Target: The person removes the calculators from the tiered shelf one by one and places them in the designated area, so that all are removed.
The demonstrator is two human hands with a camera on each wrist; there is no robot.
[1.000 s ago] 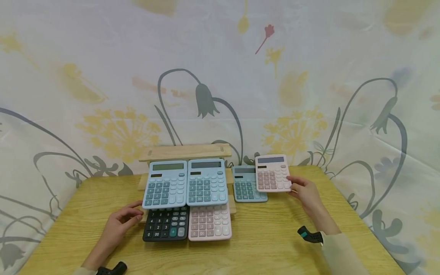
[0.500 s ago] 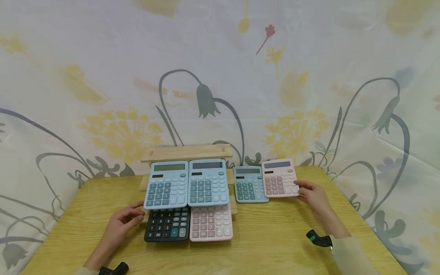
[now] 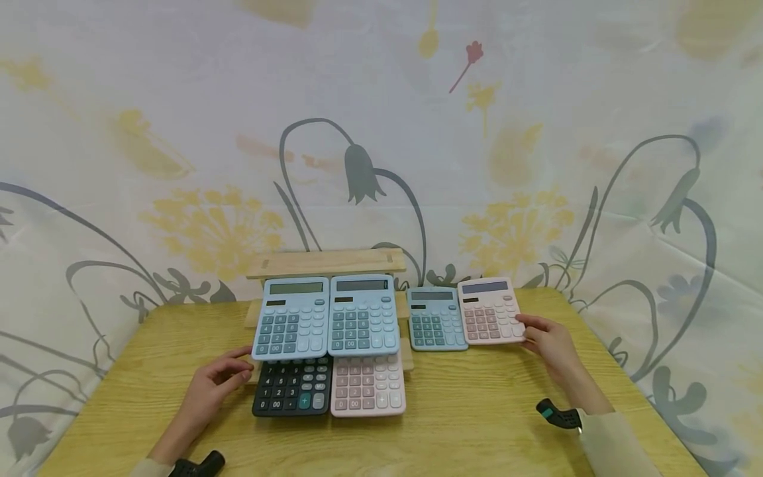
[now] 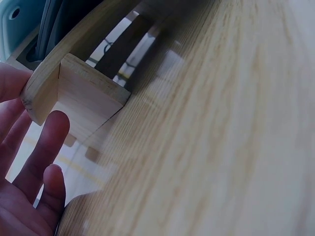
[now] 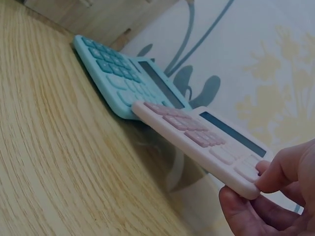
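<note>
My right hand (image 3: 554, 348) pinches the lower right edge of a pink calculator (image 3: 491, 311) between thumb and fingers. In the right wrist view, that pink calculator (image 5: 202, 140) is tilted, its held end raised off the table and its far corner against the blue calculator (image 5: 130, 78). That smaller-looking blue calculator (image 3: 437, 318) lies right of a wooden rack (image 3: 328, 264). At the rack's left side is my left hand (image 3: 208, 391). The left wrist view has its fingers loosely extended, one at the end of the wooden rack (image 4: 91, 86).
Two light blue calculators (image 3: 292, 318) lean side by side on the rack's upper level. Below them stand a black calculator (image 3: 292, 391) and another pink calculator (image 3: 367, 387), their tops hidden. A floral curtain (image 3: 524, 132) hangs behind the wooden table (image 3: 477, 411).
The pink calculator in my right hand has moved right and slightly down, from overlapping the blue calculator to beside it. My left hand has stayed at the rack.
</note>
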